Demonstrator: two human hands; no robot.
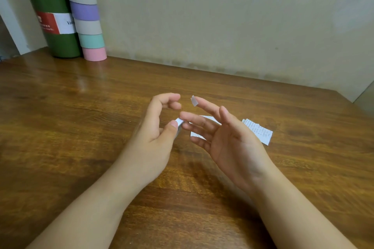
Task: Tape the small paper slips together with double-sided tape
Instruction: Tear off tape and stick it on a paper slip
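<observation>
Paper slips [258, 131] on table [81, 123], right of both hands.

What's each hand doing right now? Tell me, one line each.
Left hand: holds a small white object under its thumb; what it is cannot be told.
Right hand: fingers spread open, a small tape piece stuck on one fingertip.

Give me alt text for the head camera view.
Above a wooden table, the left hand pinches a small white tape roll while a tape piece sticks to the open right hand's fingertip. Printed paper slips lie behind.
</observation>
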